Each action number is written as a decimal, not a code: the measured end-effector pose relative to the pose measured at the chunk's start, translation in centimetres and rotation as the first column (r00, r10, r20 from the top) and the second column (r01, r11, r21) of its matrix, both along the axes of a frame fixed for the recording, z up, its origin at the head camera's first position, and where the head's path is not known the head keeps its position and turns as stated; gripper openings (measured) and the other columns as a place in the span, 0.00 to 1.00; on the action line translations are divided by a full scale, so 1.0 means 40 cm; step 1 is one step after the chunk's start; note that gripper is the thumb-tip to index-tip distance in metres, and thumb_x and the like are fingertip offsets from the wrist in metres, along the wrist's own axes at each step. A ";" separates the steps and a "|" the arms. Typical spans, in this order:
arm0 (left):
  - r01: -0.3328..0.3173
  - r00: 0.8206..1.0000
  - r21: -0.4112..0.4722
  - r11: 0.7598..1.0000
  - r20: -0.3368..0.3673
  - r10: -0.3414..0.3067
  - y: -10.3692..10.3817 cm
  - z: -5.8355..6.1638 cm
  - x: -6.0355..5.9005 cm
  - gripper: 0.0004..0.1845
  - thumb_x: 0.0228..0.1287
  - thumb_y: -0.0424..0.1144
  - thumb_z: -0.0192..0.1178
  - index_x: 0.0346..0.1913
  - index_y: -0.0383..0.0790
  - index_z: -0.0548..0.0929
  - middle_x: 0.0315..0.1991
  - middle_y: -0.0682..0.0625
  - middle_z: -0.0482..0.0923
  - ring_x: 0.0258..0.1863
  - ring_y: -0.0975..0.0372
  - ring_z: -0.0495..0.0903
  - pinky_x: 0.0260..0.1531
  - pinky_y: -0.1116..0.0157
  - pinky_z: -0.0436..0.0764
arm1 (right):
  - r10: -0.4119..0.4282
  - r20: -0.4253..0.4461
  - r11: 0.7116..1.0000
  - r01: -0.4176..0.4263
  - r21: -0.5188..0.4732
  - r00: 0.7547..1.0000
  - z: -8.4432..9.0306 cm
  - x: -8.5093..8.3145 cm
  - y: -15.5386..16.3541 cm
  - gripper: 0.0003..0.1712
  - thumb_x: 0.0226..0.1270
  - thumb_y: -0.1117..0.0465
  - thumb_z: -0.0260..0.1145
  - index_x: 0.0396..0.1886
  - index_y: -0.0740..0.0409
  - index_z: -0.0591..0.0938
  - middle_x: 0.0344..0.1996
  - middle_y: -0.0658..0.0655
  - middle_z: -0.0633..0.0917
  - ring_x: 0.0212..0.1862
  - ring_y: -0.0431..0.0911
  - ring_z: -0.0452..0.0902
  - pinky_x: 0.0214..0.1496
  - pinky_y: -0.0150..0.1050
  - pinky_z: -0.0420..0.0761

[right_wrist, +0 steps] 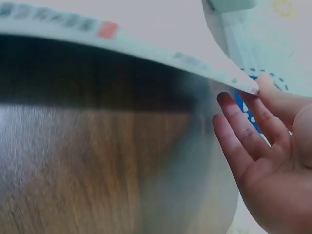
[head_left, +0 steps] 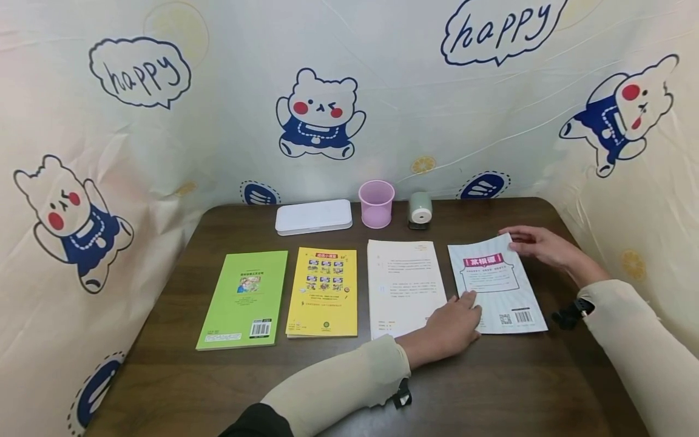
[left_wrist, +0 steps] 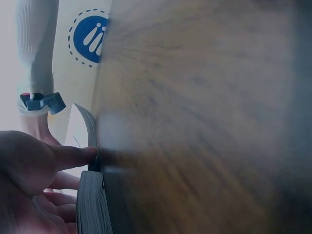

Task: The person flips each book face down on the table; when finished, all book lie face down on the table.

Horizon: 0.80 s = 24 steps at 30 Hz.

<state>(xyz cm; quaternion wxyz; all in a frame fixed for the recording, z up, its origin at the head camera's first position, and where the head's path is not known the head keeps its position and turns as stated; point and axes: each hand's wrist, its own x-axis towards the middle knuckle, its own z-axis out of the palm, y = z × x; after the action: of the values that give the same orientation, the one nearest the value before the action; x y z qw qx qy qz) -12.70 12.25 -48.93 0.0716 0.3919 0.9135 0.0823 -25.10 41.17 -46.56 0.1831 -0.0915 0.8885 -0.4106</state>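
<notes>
A light blue booklet (head_left: 497, 309) with a pink title block lies at the right of the row, its upper right corner raised. My right hand (head_left: 537, 246) pinches that corner between thumb and index finger; the other fingers spread loosely in the right wrist view. At the lower left corner of the same booklet rests my left hand (head_left: 450, 328), fingertips on its left edge and thumb (left_wrist: 75, 156) at its lower edge. Under the left hand's wrist side is a white printed booklet (head_left: 406, 279), partly covered; its thick page edge (left_wrist: 91, 204) shows in the left wrist view.
To the left lie a yellow booklet (head_left: 322, 297) and a green book (head_left: 243, 303). Along the back of the brown table (head_left: 338, 379) stand a flat white case (head_left: 314, 217), a pink cup (head_left: 377, 206) and a small green device (head_left: 420, 209). A printed cloth (head_left: 218, 133) hangs behind.
</notes>
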 end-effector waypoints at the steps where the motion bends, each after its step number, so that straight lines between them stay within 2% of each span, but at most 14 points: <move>1: -0.001 1.000 0.000 1.000 0.001 0.001 0.000 0.001 0.000 0.26 0.75 0.51 0.61 0.71 0.45 0.77 0.78 0.48 0.64 0.79 0.63 0.59 0.76 0.65 0.61 | 0.001 -0.004 1.000 -0.001 0.018 1.000 -0.005 -0.002 0.001 0.32 0.81 0.56 0.60 0.77 0.64 0.66 0.66 0.72 0.76 0.58 0.57 0.78 0.56 0.39 0.81; 7: -0.004 1.000 -0.003 1.000 0.005 0.004 0.000 0.001 0.001 0.26 0.75 0.50 0.61 0.71 0.45 0.78 0.78 0.48 0.64 0.79 0.63 0.59 0.76 0.65 0.61 | 0.009 -0.033 0.997 -0.006 0.074 0.999 -0.028 -0.011 0.002 0.29 0.80 0.59 0.61 0.73 0.68 0.69 0.60 0.72 0.80 0.53 0.56 0.79 0.56 0.43 0.80; 15: -0.002 1.000 -0.010 1.000 0.010 0.002 -0.002 0.004 0.001 0.26 0.75 0.50 0.61 0.71 0.44 0.78 0.78 0.48 0.64 0.79 0.62 0.59 0.76 0.64 0.62 | -0.030 -0.050 0.991 0.036 0.129 0.998 -0.047 -0.019 -0.010 0.29 0.75 0.58 0.67 0.69 0.66 0.74 0.58 0.71 0.80 0.54 0.61 0.75 0.59 0.54 0.77; 24: 0.001 1.000 -0.003 1.000 0.007 -0.001 0.001 0.002 -0.004 0.26 0.75 0.50 0.61 0.70 0.44 0.78 0.78 0.47 0.64 0.79 0.62 0.60 0.76 0.64 0.63 | -0.043 -0.064 0.982 0.054 0.181 0.997 -0.056 -0.022 -0.028 0.30 0.73 0.55 0.70 0.67 0.66 0.76 0.55 0.70 0.80 0.53 0.61 0.72 0.55 0.53 0.74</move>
<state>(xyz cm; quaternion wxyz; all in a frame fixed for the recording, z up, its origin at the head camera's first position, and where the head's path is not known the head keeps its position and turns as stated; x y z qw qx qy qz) -12.87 12.30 -48.84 0.0754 0.3918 0.9133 0.0824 -26.00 40.06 -48.80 0.1539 -0.0647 0.9295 -0.3289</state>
